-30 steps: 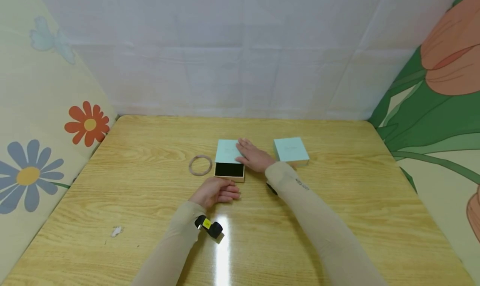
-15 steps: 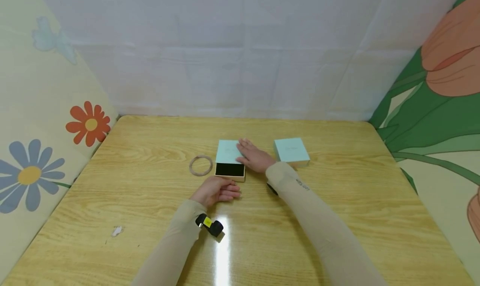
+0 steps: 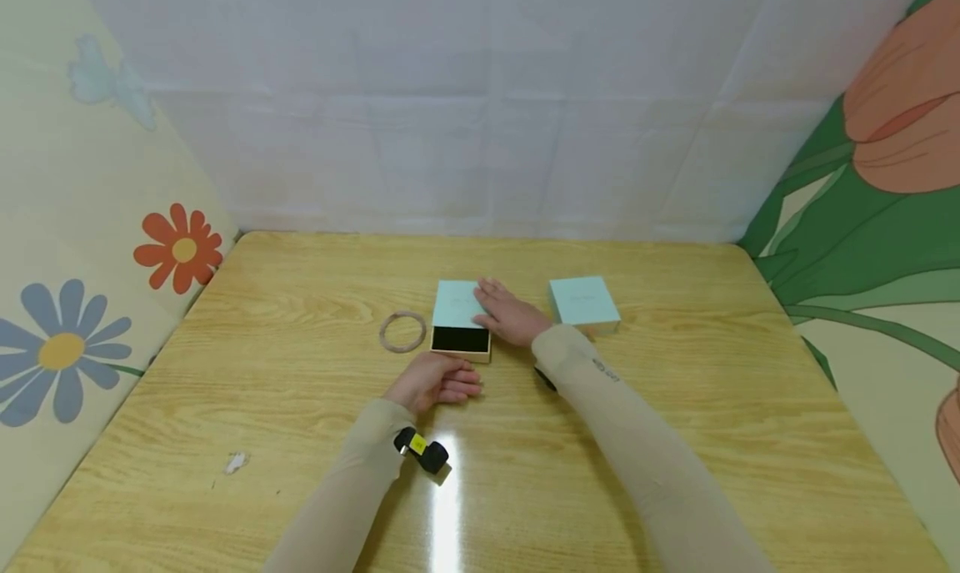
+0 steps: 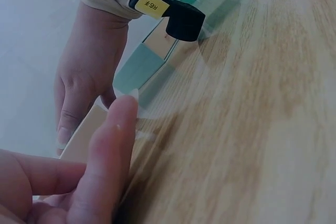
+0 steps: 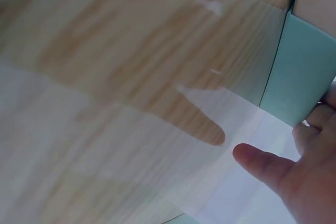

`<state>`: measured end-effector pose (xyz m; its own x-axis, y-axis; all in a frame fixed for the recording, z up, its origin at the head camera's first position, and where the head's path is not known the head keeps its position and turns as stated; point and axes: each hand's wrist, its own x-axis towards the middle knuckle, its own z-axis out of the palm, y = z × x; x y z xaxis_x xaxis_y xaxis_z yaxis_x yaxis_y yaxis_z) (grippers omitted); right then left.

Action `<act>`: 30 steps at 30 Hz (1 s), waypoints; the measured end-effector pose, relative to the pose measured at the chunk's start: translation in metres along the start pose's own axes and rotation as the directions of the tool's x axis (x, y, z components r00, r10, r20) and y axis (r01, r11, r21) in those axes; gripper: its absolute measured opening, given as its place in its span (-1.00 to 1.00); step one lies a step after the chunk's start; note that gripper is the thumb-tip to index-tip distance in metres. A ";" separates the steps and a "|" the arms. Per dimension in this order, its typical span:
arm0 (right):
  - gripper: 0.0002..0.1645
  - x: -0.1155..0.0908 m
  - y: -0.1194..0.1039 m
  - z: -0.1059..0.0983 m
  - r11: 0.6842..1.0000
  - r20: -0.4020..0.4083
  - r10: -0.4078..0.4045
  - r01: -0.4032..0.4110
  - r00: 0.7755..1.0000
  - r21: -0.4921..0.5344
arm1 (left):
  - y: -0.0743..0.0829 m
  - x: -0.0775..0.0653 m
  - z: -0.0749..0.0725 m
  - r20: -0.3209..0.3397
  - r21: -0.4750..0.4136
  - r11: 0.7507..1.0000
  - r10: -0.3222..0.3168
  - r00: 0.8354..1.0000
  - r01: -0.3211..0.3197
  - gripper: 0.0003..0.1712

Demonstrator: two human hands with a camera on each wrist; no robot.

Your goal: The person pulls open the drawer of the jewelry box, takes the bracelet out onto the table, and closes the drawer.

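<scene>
A mint drawer-style gift box (image 3: 452,304) lies at mid-table with its black-lined, tan-edged drawer (image 3: 460,340) sticking part-way out toward me. Extended fingers of my right hand (image 3: 508,317) rest over the top right of the mint sleeve. At the drawer's front edge is my left hand (image 3: 437,381), its fingers relaxed and pointing right, with the back of the thumb side against or very near the drawer. In the left wrist view, its fingers (image 4: 107,150) lie before the tan drawer. Contact is partly hidden. The right wrist view shows a mint side (image 5: 299,72) beside the hand.
Left of the box lies a thin grey-brown ring, like a bangle (image 3: 383,337). A second mint box (image 3: 583,299) sits to the right, behind the right wrist. Toward the left front is a small white scrap (image 3: 236,462). A white cloth (image 3: 487,156) hangs beyond the table's back edge.
The drawer's exposed part looks very slightly shorter than a second ago, with its front edge nearer the sleeve. Both hands stay almost still.
</scene>
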<state>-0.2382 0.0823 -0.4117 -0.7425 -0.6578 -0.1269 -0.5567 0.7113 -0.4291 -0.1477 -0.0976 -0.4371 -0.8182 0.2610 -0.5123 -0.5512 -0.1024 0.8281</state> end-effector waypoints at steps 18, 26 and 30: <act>-0.21 0.001 0.006 0.002 0.998 -0.015 -0.034 0.034 0.999 0.046 | 0.003 0.003 0.002 -0.024 0.011 1.000 -0.006 1.000 0.006 -0.64; -0.27 0.002 0.002 0.001 1.000 -0.003 -0.003 0.003 1.000 -0.013 | 0.006 0.005 0.000 -0.008 0.006 1.000 -0.012 1.000 0.012 -0.62; -0.26 0.002 0.002 0.001 1.000 0.000 -0.005 0.005 1.000 -0.017 | 0.006 0.005 0.000 -0.005 0.003 1.000 -0.015 1.000 0.015 -0.61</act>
<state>-0.2405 0.0828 -0.4136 -0.7398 -0.6613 -0.1245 -0.5667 0.7120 -0.4145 -0.1557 -0.0970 -0.4346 -0.8108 0.2576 -0.5256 -0.5627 -0.0958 0.8211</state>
